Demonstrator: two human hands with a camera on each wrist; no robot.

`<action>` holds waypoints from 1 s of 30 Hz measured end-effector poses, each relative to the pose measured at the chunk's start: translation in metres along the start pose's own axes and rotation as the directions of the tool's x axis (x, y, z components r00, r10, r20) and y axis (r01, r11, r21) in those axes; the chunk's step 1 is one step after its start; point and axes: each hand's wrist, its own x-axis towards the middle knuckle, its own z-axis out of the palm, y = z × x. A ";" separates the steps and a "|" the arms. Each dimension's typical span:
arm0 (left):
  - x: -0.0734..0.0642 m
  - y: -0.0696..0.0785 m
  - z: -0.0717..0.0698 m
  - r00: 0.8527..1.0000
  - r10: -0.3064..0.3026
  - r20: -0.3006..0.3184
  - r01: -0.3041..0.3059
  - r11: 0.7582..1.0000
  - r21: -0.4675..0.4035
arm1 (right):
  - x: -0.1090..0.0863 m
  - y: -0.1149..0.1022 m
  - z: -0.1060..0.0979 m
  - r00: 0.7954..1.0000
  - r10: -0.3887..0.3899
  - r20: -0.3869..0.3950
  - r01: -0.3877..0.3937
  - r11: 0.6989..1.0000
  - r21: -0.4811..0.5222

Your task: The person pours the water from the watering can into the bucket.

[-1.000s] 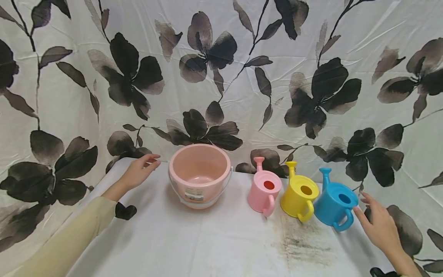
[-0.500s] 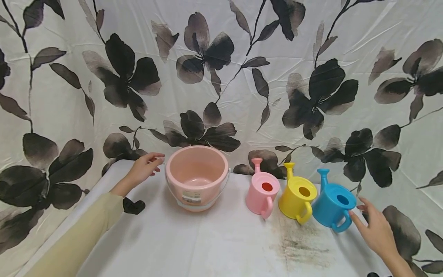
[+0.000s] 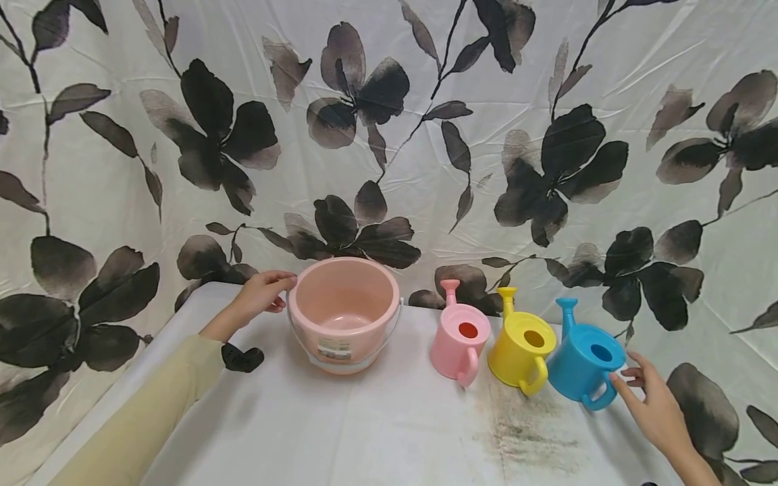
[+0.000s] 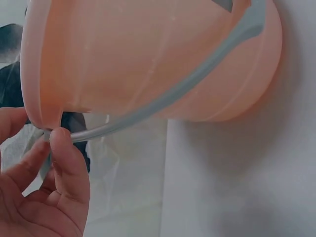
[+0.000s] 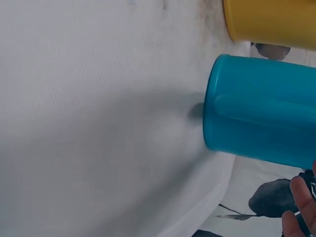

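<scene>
Left hand [image 3: 261,295] is set at the bucket [image 3: 365,341], perhaps for steadying, grip indeterminate; right hand [image 3: 658,410], relaxed, is held beside the blue can [image 3: 574,368]

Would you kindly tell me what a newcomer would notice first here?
Probably the pink watering can, yellow can and blue can, lined up toward the right of the white tabletop. Left of them stands a pale pink bucket, with the left hand at its rim.
</scene>
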 end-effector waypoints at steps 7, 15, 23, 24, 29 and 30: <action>0.003 0.003 0.001 0.999 -0.033 0.013 0.034 0.999 -0.022 | 0.003 -0.002 0.005 0.996 0.079 0.033 -0.082 0.992 0.094; 0.005 0.010 0.003 0.997 -0.068 0.041 0.071 0.995 -0.072 | 0.010 0.002 0.015 0.976 0.218 0.027 -0.219 0.962 0.160; 0.005 0.011 0.004 0.994 -0.094 0.047 0.097 0.993 -0.066 | 0.046 0.095 0.076 0.968 0.250 -0.032 -0.235 0.940 0.248; 0.005 0.011 0.003 0.994 -0.096 0.049 0.099 0.993 -0.067 | 0.045 0.095 0.076 0.969 0.247 -0.024 -0.233 0.939 0.254; 0.003 0.011 0.002 0.993 -0.104 0.055 0.108 0.991 -0.077 | 0.043 0.095 0.078 0.969 0.242 0.047 -0.246 0.931 0.271; 0.002 0.011 0.002 0.993 -0.103 0.056 0.107 0.991 -0.079 | 0.043 0.094 0.078 0.967 0.246 0.065 -0.254 0.927 0.275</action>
